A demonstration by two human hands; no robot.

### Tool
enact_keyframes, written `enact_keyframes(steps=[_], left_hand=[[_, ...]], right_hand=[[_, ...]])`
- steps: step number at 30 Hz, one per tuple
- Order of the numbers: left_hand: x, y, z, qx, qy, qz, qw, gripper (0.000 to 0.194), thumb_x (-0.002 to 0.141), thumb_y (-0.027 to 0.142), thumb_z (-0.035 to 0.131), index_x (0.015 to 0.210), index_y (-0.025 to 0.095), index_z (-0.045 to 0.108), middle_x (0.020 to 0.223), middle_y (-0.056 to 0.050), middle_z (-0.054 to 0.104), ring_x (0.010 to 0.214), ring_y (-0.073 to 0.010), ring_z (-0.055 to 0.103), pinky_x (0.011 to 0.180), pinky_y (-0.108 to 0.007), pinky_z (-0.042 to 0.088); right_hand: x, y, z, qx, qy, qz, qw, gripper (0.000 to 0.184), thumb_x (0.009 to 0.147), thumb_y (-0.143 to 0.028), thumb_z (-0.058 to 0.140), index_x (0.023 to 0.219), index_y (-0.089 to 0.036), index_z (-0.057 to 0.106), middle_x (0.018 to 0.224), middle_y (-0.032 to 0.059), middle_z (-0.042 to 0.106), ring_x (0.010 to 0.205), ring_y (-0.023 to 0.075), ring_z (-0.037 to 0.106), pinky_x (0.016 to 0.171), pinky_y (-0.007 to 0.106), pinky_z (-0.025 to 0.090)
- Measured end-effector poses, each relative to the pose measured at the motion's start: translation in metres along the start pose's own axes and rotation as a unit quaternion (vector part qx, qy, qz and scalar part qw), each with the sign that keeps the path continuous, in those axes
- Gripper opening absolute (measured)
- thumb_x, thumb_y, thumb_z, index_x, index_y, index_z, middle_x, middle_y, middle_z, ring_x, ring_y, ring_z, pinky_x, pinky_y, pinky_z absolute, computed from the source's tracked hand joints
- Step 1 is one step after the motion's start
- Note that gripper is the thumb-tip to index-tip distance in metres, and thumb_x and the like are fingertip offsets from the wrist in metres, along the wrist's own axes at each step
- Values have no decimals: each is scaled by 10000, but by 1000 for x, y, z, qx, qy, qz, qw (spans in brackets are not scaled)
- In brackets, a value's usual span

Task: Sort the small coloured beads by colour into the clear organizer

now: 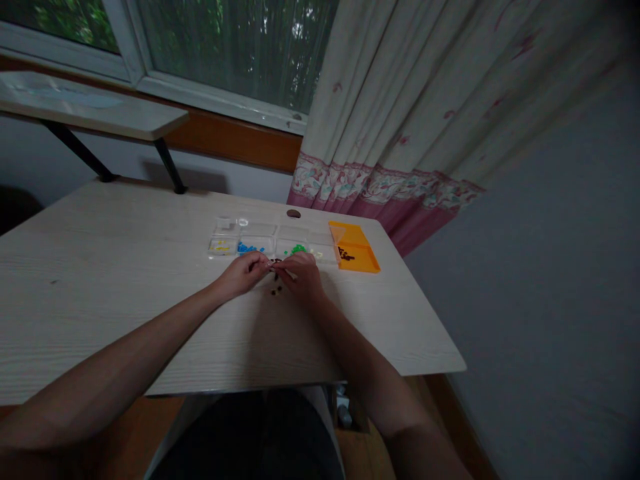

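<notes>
Nearest: dark-clothed lap [250,437] under the desk [125,280], left of and nearer than the orange box [366,259]. Small item [273,265] at the fingertips, left of the box, slightly nearer; too tiny to identify. Left hand [246,272] and right hand [303,273]: fingers of both pinched on it, tips meeting. Loose brown pieces [277,291] on the desk, left of and nearer than the box. Dark pieces [346,254] inside the box, left side. Clear containers [257,231] run left from it: pale pieces [317,253] closest, then green pieces [299,249], blue pieces [249,249], yellow pieces [220,247] farthest. Curtain [395,180] behind the box; window [235,53] behind-left.
</notes>
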State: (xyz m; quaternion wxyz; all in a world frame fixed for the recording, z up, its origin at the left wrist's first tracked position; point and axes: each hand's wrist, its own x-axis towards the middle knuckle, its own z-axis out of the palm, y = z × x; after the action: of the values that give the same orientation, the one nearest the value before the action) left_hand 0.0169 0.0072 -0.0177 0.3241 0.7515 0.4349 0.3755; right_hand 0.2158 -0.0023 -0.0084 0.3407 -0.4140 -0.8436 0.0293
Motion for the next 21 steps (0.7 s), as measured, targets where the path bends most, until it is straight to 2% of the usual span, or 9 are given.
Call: enact_keyframes(steps=[5,10,15,21], left_hand=[[0,-7,1,11,9,10,1000,354,925,479,458,865,172,626,811,-35,621,733,-167,550,674,-288,425],[-2,-7,-2,62,-18,60,996,275,944,362,465,1006,170,653,908,-56,610,789,-166,546,737,-294,435],[-5,2,-4,112,-81,88,986,243,906,294,538,1098,219,667,960,-57,571,824,-174,540,761,-296,440],[-6,1,-3,163,-109,100,976,242,900,270,561,1102,270,694,972,-53,545,888,-197,541,779,-303,432]], right_hand=[[1,7,-7,-18,16,9,1000,183,940,-345,599,939,-266,763,871,24,731,897,180,583,868,340,364],[-1,42,-34,-67,104,124,985,202,938,-329,587,916,-232,763,927,42,740,942,196,585,905,345,355],[-12,79,-65,-128,175,282,935,256,914,-325,546,928,-195,766,977,81,719,971,228,547,912,364,351],[-24,97,-78,-181,199,408,872,275,877,-320,533,940,-198,770,1043,111,704,1033,277,504,895,413,349]])
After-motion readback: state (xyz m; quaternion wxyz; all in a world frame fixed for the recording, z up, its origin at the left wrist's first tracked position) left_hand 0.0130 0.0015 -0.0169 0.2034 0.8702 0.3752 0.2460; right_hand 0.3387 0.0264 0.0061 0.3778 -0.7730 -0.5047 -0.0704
